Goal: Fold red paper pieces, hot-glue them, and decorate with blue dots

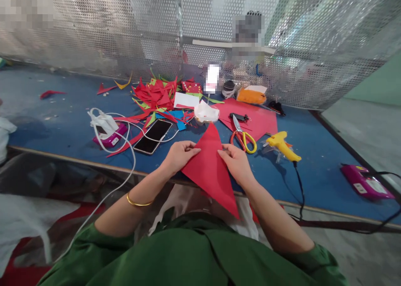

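Note:
A red triangular sheet of paper [210, 164] is held up at the front edge of the blue table, its point toward the back. My left hand [181, 154] pinches its left edge between thumb and fingers. On the opposite edge my right hand [235, 161] grips the same sheet in a pinch. Scissors with red and yellow handles [243, 137] lie just behind my right hand. Beyond the paper's tip sits a crumpled white wrapper [206, 111], and a larger red sheet [265, 118] lies behind the scissors.
A phone [154, 136] and a white charger [105, 123] with a looping cable lie left. Red and green scraps [159, 94] are heaped behind. To the right are a yellow glue gun [283, 146] and a purple power socket [365, 182]. A mesh screen [119, 35] stands at the back.

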`<control>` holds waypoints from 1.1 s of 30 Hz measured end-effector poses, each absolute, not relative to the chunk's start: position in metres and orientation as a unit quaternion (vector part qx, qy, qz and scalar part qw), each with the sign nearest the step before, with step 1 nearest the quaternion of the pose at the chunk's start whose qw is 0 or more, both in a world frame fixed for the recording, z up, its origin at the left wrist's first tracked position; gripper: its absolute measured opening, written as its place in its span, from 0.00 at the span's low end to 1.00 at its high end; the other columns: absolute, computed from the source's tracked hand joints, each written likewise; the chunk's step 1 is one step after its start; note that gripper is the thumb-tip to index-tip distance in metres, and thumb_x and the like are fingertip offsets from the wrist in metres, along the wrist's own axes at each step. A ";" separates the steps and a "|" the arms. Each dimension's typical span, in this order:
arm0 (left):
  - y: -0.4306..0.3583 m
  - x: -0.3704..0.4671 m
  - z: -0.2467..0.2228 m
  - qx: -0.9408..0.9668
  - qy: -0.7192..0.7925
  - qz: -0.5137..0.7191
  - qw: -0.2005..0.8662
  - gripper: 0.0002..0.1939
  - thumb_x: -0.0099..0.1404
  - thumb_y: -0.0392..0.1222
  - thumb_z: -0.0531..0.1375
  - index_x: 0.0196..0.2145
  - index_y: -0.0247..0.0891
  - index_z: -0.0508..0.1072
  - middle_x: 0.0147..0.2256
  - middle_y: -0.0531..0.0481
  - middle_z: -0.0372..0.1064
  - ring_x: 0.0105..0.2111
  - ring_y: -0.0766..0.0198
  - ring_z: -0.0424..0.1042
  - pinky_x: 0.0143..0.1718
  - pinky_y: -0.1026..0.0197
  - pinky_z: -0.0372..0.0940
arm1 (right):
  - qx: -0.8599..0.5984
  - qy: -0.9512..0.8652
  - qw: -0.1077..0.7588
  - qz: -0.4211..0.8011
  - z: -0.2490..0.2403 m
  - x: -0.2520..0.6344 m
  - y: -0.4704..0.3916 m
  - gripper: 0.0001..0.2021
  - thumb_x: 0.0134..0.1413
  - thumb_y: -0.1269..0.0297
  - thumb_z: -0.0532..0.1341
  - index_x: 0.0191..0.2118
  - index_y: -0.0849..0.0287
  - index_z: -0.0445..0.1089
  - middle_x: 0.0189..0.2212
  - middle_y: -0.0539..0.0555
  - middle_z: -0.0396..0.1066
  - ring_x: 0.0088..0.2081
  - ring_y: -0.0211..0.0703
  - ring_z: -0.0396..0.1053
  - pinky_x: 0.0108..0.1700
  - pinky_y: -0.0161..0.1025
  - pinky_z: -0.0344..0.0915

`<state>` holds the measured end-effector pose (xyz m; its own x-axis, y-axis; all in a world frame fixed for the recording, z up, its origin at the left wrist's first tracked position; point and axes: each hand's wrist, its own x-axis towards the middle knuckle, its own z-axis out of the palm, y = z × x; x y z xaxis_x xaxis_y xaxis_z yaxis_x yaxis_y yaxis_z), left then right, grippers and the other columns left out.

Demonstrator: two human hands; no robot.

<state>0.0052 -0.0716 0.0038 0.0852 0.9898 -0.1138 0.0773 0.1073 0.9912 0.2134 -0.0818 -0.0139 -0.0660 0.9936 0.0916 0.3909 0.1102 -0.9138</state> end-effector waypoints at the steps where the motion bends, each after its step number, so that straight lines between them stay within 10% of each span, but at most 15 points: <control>1: -0.070 0.005 0.002 0.510 0.524 0.429 0.530 0.08 0.52 0.45 0.70 0.28 0.38 0.79 0.25 0.50 0.77 0.24 0.62 0.73 0.25 0.64 0.64 | -0.564 -0.638 0.398 0.342 -0.016 0.219 -0.083 0.19 0.60 0.59 0.55 0.53 0.59 0.69 0.39 0.58 0.80 0.43 0.54 0.77 0.47 0.52 0.73; 9: -0.050 0.007 -0.005 0.502 0.522 0.392 0.568 0.09 0.51 0.46 0.69 0.28 0.39 0.79 0.26 0.47 0.78 0.23 0.59 0.74 0.25 0.61 0.66 | -0.363 -0.906 0.215 -0.044 -0.010 0.244 -0.096 0.33 0.59 0.80 0.50 0.68 0.55 0.55 0.69 0.58 0.53 0.72 0.49 0.42 0.69 0.56 0.51; 13: -0.045 0.007 -0.007 0.535 0.533 0.374 0.539 0.08 0.51 0.45 0.69 0.29 0.40 0.80 0.25 0.49 0.77 0.25 0.59 0.73 0.27 0.61 0.65 | -0.307 -0.935 0.175 0.018 -0.012 0.237 -0.095 0.30 0.57 0.79 0.52 0.65 0.56 0.62 0.64 0.59 0.63 0.68 0.49 0.54 0.66 0.55 0.58; 19: -0.073 -0.010 -0.007 0.728 0.541 0.373 0.196 0.10 0.63 0.41 0.61 0.40 0.44 0.81 0.42 0.47 0.79 0.45 0.54 0.75 0.51 0.55 0.64 | -0.356 -0.903 0.199 0.134 -0.026 0.235 -0.098 0.31 0.50 0.80 0.53 0.61 0.57 0.67 0.62 0.60 0.65 0.65 0.48 0.61 0.62 0.53 0.64; 33: -0.114 -0.034 -0.020 0.741 0.522 0.371 0.203 0.05 0.64 0.44 0.64 0.33 0.46 0.82 0.37 0.50 0.81 0.44 0.54 0.77 0.51 0.53 0.66 | -0.565 -0.710 0.303 0.291 -0.018 0.221 -0.098 0.14 0.60 0.61 0.58 0.50 0.49 0.73 0.43 0.50 0.80 0.45 0.48 0.78 0.46 0.45 0.72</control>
